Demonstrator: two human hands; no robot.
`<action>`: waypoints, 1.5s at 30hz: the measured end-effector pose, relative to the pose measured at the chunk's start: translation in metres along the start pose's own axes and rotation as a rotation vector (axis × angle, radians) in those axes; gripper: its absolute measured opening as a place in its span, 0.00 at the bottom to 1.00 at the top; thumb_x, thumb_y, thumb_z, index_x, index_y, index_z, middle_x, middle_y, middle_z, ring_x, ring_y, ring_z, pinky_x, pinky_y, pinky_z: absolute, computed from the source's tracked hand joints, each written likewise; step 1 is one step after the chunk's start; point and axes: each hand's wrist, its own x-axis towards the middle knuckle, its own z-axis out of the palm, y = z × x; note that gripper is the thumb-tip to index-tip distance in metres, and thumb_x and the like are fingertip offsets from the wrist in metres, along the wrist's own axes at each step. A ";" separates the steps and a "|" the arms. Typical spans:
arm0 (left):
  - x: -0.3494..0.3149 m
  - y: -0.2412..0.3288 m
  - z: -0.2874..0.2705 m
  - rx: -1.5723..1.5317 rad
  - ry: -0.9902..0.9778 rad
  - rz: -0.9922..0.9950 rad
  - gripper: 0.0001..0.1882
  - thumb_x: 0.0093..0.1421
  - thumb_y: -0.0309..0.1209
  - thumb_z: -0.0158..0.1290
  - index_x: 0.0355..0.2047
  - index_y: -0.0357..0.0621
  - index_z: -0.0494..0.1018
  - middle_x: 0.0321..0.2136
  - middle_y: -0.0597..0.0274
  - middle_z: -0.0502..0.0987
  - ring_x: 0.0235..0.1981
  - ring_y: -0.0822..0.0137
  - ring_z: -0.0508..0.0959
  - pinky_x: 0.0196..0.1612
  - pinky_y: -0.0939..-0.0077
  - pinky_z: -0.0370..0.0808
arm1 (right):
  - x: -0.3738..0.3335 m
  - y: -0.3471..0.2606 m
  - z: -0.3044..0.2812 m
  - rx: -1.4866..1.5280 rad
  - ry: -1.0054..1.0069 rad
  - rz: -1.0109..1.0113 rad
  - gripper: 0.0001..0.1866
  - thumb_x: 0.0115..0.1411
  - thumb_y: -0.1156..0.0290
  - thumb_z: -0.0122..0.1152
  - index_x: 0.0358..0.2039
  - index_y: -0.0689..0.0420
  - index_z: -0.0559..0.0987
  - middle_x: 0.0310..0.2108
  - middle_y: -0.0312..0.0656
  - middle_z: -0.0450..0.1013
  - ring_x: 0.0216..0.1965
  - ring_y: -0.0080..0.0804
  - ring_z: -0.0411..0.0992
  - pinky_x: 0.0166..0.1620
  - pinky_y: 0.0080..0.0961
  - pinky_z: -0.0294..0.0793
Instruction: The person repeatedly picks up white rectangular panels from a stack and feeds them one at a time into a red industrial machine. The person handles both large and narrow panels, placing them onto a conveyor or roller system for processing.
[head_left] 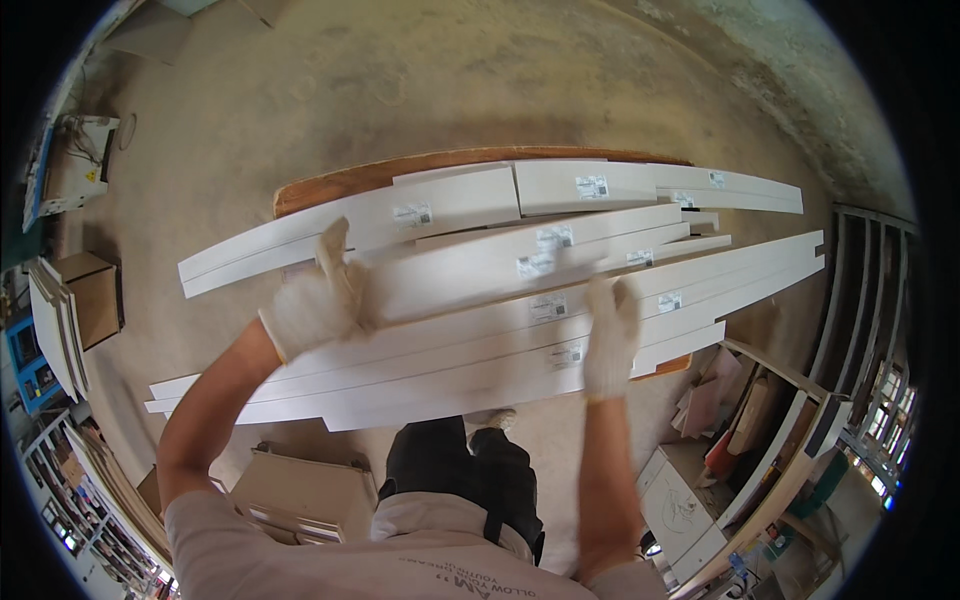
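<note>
Long white boards (430, 385) with small printed labels lie side by side in a low stack across the middle of the view. My left hand (318, 300), in a pale work glove, is at the left end of a middle white board (450, 270), thumb stuck up and the other fingers closed at its edge. That board and its labels look smeared by motion. On the right, my gloved right hand (612, 335) is over the boards by the same board's near edge. Motion blurs its fingers, and I cannot tell whether they grip it.
Brown wood (360, 180) shows beneath the stack's far edge. A brown carton (305, 490) stands near my left side. Metal racking (865, 300) is at far right, above a bin of offcuts (750, 420). Panels (60, 320) lean at left near a white machine box (80, 165).
</note>
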 end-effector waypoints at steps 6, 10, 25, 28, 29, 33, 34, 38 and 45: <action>-0.041 0.103 -0.046 -0.195 -0.078 -0.097 0.37 0.49 0.43 0.72 0.38 0.18 0.67 0.57 -0.02 0.60 0.41 0.22 0.82 0.37 0.51 0.88 | -0.090 0.020 0.072 1.036 -0.219 0.379 0.19 0.75 0.62 0.62 0.59 0.62 0.78 0.54 0.42 0.77 0.52 0.32 0.77 0.56 0.33 0.79; -0.065 0.136 -0.022 -0.028 0.228 0.047 0.39 0.50 0.42 0.73 0.45 0.18 0.68 0.56 0.07 0.66 0.42 0.24 0.80 0.45 0.50 0.87 | -0.097 0.019 0.062 0.898 -0.103 0.276 0.19 0.72 0.67 0.67 0.58 0.64 0.78 0.52 0.41 0.79 0.48 0.30 0.78 0.50 0.29 0.80; 0.101 0.086 0.103 0.379 -0.098 0.160 0.19 0.73 0.43 0.52 0.47 0.40 0.83 0.49 0.34 0.75 0.60 0.22 0.71 0.57 0.07 0.59 | -0.120 0.112 -0.149 0.422 0.195 -0.088 0.26 0.66 0.71 0.71 0.62 0.65 0.74 0.53 0.40 0.78 0.52 0.30 0.76 0.59 0.28 0.74; 0.107 0.102 0.110 0.469 -0.069 0.015 0.24 0.74 0.46 0.50 0.50 0.34 0.81 0.53 0.30 0.74 0.62 0.20 0.69 0.58 0.06 0.58 | -0.140 0.121 -0.148 0.394 0.210 -0.074 0.26 0.66 0.73 0.70 0.63 0.65 0.74 0.54 0.40 0.78 0.52 0.28 0.76 0.59 0.27 0.73; 0.107 0.106 0.111 0.477 -0.063 -0.041 0.26 0.74 0.46 0.49 0.51 0.32 0.80 0.54 0.29 0.73 0.63 0.19 0.68 0.58 0.06 0.57 | -0.146 0.126 -0.146 0.385 0.217 -0.082 0.27 0.66 0.74 0.69 0.63 0.65 0.74 0.55 0.40 0.78 0.52 0.28 0.76 0.59 0.27 0.73; 0.110 0.105 0.113 0.351 -0.018 -0.155 0.33 0.74 0.51 0.49 0.54 0.23 0.75 0.59 0.27 0.71 0.65 0.17 0.66 0.58 0.05 0.56 | -0.165 0.144 -0.142 0.496 0.224 0.030 0.30 0.62 0.80 0.71 0.64 0.65 0.74 0.55 0.40 0.77 0.52 0.27 0.75 0.60 0.26 0.73; 0.111 0.103 0.111 0.346 -0.058 -0.128 0.34 0.73 0.51 0.49 0.55 0.24 0.76 0.59 0.26 0.71 0.65 0.17 0.66 0.59 0.06 0.56 | -0.169 0.148 -0.142 0.462 0.236 0.054 0.27 0.62 0.80 0.70 0.62 0.64 0.75 0.52 0.38 0.78 0.49 0.26 0.75 0.57 0.25 0.75; 0.118 0.097 0.097 0.431 -0.325 -0.010 0.34 0.71 0.53 0.52 0.56 0.28 0.76 0.61 0.22 0.69 0.63 0.18 0.68 0.63 0.11 0.55 | -0.180 0.156 -0.143 0.501 0.210 0.061 0.25 0.65 0.76 0.69 0.62 0.64 0.76 0.52 0.39 0.80 0.48 0.27 0.77 0.57 0.26 0.74; 0.085 0.109 0.092 0.390 -0.171 -0.013 0.32 0.69 0.53 0.55 0.50 0.28 0.79 0.58 0.19 0.71 0.67 0.19 0.62 0.69 0.22 0.55 | -0.192 0.159 -0.156 0.480 0.276 0.031 0.24 0.65 0.79 0.68 0.61 0.63 0.76 0.51 0.38 0.79 0.48 0.25 0.76 0.56 0.26 0.75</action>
